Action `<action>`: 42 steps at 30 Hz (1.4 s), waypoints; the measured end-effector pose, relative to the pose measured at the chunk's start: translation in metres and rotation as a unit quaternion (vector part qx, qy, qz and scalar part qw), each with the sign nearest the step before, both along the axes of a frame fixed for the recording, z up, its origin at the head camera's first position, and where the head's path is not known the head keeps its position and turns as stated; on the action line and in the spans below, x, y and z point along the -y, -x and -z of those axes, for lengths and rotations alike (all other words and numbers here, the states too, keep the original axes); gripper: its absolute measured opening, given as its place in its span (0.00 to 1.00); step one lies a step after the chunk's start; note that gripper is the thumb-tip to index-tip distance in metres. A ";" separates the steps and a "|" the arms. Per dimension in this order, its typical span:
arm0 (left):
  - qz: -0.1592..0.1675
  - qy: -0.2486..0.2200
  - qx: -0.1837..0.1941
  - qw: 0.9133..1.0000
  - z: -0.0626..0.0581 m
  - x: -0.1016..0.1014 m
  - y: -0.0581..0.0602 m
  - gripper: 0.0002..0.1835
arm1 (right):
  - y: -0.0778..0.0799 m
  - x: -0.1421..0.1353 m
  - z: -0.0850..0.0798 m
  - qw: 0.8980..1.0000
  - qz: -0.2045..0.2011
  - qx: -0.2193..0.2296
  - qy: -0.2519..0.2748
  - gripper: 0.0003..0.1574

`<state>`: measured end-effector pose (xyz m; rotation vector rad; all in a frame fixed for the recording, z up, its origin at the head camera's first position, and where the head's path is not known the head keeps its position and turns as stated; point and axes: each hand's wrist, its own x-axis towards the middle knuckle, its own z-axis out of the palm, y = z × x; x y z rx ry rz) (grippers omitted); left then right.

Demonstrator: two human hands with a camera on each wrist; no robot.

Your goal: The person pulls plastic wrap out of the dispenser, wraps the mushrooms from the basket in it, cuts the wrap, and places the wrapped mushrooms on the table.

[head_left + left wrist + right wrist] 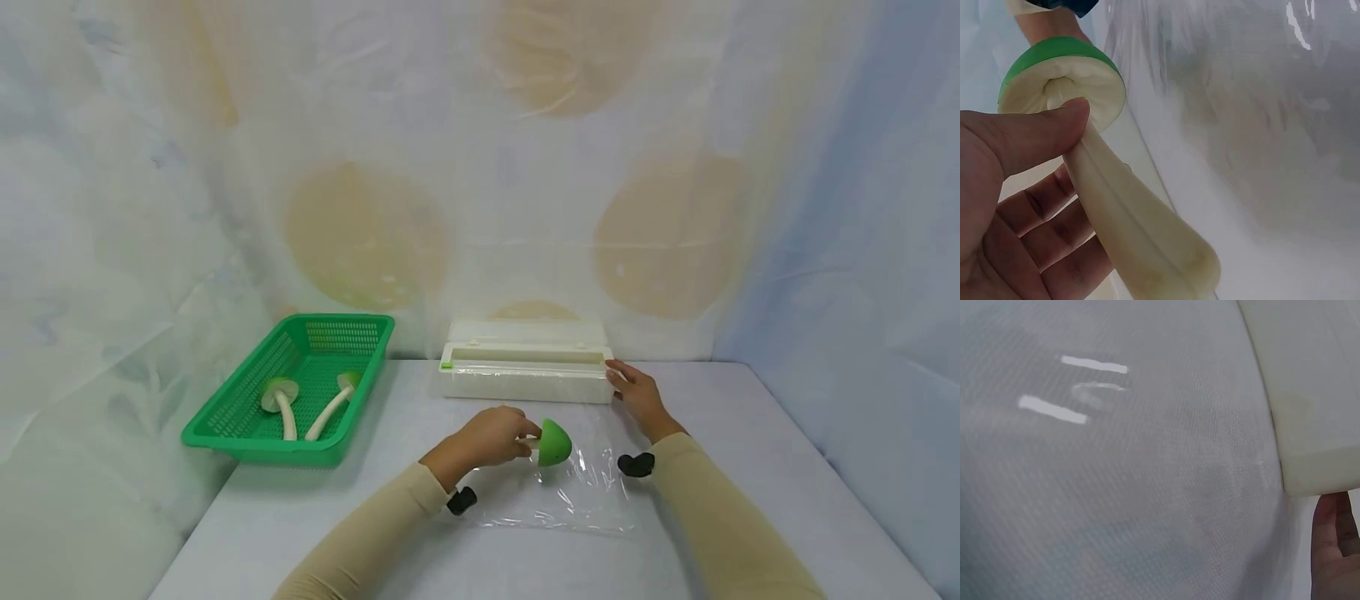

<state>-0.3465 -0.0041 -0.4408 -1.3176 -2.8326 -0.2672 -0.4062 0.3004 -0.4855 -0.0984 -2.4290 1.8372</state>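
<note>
My left hand (491, 437) pinches a mushroom (555, 442) by its pale stem (1129, 206), near the green cap (1063, 56). The thumb (1054, 131) lies along the stem in the left wrist view, the other fingers behind it. A sheet of clear cling film (555, 500) spreads over the table below the mushroom. It comes from a white cling film dispenser (525, 385), whose lid (528, 332) is raised. My right hand (637, 398) rests its fingertips against the dispenser's right end; the right wrist view shows fairly straight fingers (1329, 525) at its corner.
On the left of the table stands a green perforated basket (300, 454) with two more mushrooms in it, one mushroom (281, 400) leaning left and another mushroom (337, 404) by the right wall. A patterned curtain (517, 167) hangs behind and at both sides of the white table (750, 467).
</note>
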 end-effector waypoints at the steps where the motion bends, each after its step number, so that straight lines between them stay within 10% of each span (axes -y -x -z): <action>1: -0.001 0.002 0.000 1.000 0.000 -0.001 -0.001 0.16 | 0.000 0.000 0.000 1.000 0.001 0.001 -0.003 0.34; 42: -0.022 0.001 0.039 0.999 0.019 0.001 -0.012 0.17 | -0.007 0.003 -0.005 1.000 0.007 0.002 0.010 0.35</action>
